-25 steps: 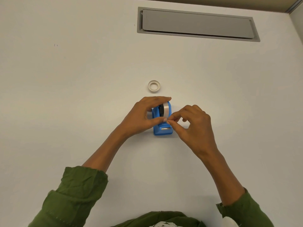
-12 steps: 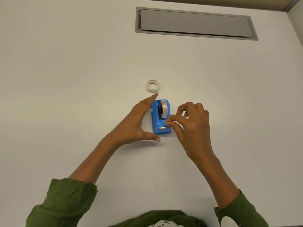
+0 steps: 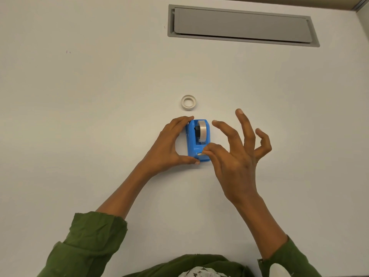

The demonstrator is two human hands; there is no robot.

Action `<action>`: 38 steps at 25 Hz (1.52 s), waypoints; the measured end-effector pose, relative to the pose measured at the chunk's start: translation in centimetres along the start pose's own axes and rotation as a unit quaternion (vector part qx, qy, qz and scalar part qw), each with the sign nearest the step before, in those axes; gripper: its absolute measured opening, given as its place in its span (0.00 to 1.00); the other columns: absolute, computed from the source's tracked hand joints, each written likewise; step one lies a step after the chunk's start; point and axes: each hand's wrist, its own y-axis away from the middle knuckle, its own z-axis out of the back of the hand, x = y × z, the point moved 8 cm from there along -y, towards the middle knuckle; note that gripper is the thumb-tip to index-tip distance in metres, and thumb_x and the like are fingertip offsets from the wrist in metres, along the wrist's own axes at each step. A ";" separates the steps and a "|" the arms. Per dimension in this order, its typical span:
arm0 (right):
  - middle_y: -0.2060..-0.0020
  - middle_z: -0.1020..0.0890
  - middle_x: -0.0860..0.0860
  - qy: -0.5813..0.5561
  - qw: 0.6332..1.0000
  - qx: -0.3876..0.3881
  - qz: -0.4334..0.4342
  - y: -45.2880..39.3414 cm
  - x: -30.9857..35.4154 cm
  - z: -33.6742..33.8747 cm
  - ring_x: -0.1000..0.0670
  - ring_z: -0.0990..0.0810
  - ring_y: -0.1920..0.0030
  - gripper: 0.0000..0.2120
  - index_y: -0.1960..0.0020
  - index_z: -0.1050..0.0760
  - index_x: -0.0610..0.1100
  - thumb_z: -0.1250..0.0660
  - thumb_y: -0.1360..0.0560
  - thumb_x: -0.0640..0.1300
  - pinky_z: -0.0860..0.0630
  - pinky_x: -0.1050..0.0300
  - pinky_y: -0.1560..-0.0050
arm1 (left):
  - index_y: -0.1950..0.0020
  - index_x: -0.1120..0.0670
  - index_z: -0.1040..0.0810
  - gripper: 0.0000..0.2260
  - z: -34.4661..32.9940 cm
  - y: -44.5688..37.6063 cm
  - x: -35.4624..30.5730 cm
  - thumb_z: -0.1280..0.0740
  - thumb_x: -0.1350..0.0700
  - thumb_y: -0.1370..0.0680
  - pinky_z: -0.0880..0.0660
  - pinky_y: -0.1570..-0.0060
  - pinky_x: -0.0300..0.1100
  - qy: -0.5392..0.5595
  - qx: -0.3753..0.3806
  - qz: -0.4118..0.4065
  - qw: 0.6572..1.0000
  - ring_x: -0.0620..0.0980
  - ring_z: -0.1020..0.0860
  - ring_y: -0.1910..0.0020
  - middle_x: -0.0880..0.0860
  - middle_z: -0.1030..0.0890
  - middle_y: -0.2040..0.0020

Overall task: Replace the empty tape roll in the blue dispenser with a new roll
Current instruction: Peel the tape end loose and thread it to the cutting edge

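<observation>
We find no readable writing, label, brand or number anywhere: not on the blue dispenser [image 3: 198, 139], nor on the white table [image 3: 79, 116].

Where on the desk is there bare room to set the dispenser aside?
Bare desk left of the left hand, and right of the right hand below the grey hatch. Crowded around the blue dispenser and empty core.

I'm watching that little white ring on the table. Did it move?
No. The small white empty tape ring stays just beyond the blue plastic tape dispenser, at the same spot relative to the grey rectangular hatch in the table.
</observation>
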 end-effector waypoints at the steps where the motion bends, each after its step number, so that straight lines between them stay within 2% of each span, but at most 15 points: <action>1: 0.40 0.21 0.48 0.005 1.000 -0.004 0.000 0.2 0.0 0.0 0.42 0.37 0.29 0.11 0.66 0.21 0.47 0.30 0.26 0.40 0.44 0.38 0.37 | 0.28 0.45 0.41 0.44 0.0 0.0 0.0 0.22 0.46 0.39 0.32 0.34 0.44 0.000 -0.001 -0.001 1.000 0.41 0.35 0.34 0.42 0.36 0.32; 3: 0.39 0.21 0.47 0.011 1.000 -0.013 0.006 0.6 0.1 -0.1 0.42 0.37 0.29 0.09 0.65 0.21 0.46 0.29 0.26 0.41 0.46 0.36 0.34 | 0.28 0.46 0.41 0.44 0.1 -0.1 0.0 0.22 0.46 0.39 0.32 0.35 0.43 0.001 -0.002 -0.001 1.000 0.42 0.35 0.34 0.42 0.36 0.32; 5: 0.40 0.21 0.45 0.008 0.999 -0.028 0.015 1.1 0.2 -0.2 0.41 0.35 0.30 0.08 0.64 0.19 0.44 0.29 0.26 0.42 0.49 0.38 0.30 | 0.29 0.46 0.41 0.44 0.1 -0.1 0.0 0.22 0.46 0.39 0.32 0.35 0.42 0.002 -0.002 0.002 1.000 0.42 0.35 0.34 0.41 0.36 0.32; 8: 0.46 0.18 0.41 0.000 0.998 -0.063 0.021 1.8 0.2 -0.2 0.41 0.30 0.36 0.06 0.62 0.18 0.41 0.28 0.27 0.40 0.43 0.44 0.31 | 0.29 0.46 0.40 0.44 0.0 -0.1 0.0 0.22 0.46 0.39 0.32 0.35 0.41 0.001 -0.001 0.005 1.000 0.42 0.34 0.34 0.43 0.36 0.32; 10: 0.51 0.16 0.40 0.007 0.996 -0.082 0.022 2.3 0.2 -0.2 0.42 0.29 0.43 0.04 0.61 0.17 0.39 0.26 0.29 0.39 0.38 0.47 0.35 | 0.29 0.47 0.40 0.44 0.1 -0.1 -0.1 0.22 0.46 0.39 0.32 0.35 0.40 0.002 -0.001 0.005 1.000 0.41 0.34 0.34 0.43 0.35 0.32; 12: 0.52 0.18 0.44 0.028 0.995 -0.090 0.029 2.6 0.2 -0.3 0.44 0.29 0.47 0.03 0.62 0.17 0.40 0.25 0.30 0.39 0.37 0.49 0.41 | 0.28 0.47 0.40 0.44 0.1 -0.1 -0.1 0.22 0.46 0.39 0.32 0.36 0.38 0.001 -0.002 0.006 1.000 0.41 0.34 0.34 0.44 0.35 0.31; 15: 0.51 0.27 0.51 0.070 0.992 -0.101 0.032 2.9 0.3 -0.3 0.47 0.31 0.50 0.03 0.62 0.17 0.45 0.24 0.31 0.40 0.41 0.48 0.54 | 0.28 0.48 0.40 0.45 0.1 -0.1 0.0 0.22 0.46 0.39 0.33 0.37 0.36 -0.001 -0.001 0.007 1.000 0.41 0.34 0.34 0.45 0.35 0.30; 19: 0.54 0.29 0.53 0.104 0.987 -0.118 0.035 3.3 0.5 -0.3 0.48 0.32 0.52 0.05 0.62 0.17 0.47 0.23 0.33 0.38 0.44 0.50 0.58 | 0.28 0.48 0.40 0.45 0.2 0.0 -0.1 0.22 0.46 0.39 0.34 0.38 0.32 -0.005 -0.002 0.007 1.000 0.41 0.34 0.34 0.45 0.35 0.30; 25: 0.55 0.29 0.53 0.104 0.985 -0.135 0.035 3.5 0.7 -0.5 0.49 0.31 0.54 0.04 0.63 0.17 0.47 0.24 0.31 0.42 0.44 0.50 0.58 | 0.28 0.49 0.40 0.45 0.2 0.0 -0.2 0.22 0.46 0.39 0.34 0.36 0.35 -0.005 -0.001 0.002 1.000 0.41 0.34 0.34 0.45 0.35 0.30; 30: 0.57 0.29 0.53 0.114 0.980 -0.151 0.053 4.0 0.8 -0.7 0.50 0.31 0.55 0.05 0.64 0.17 0.47 0.22 0.33 0.40 0.44 0.50 0.59 | 0.27 0.49 0.41 0.44 0.2 0.0 -0.2 0.22 0.46 0.38 0.33 0.36 0.35 -0.008 0.001 0.000 1.000 0.41 0.34 0.34 0.46 0.35 0.30; 35: 0.56 0.28 0.52 0.099 0.981 -0.147 0.075 4.3 0.8 -1.2 0.49 0.31 0.55 0.01 0.61 0.15 0.45 0.24 0.30 0.42 0.44 0.49 0.58 | 0.27 0.48 0.42 0.43 0.1 -0.1 0.0 0.23 0.46 0.37 0.32 0.35 0.40 -0.008 0.000 0.003 1.000 0.43 0.34 0.33 0.47 0.36 0.29; 38: 0.55 0.28 0.52 0.115 0.978 -0.149 0.085 4.9 0.6 -1.5 0.49 0.31 0.56 0.03 0.56 0.15 0.47 0.27 0.28 0.40 0.45 0.50 0.59 | 0.27 0.48 0.42 0.43 0.2 -0.2 0.0 0.23 0.46 0.36 0.32 0.34 0.42 -0.006 -0.004 0.002 1.000 0.43 0.34 0.33 0.47 0.35 0.29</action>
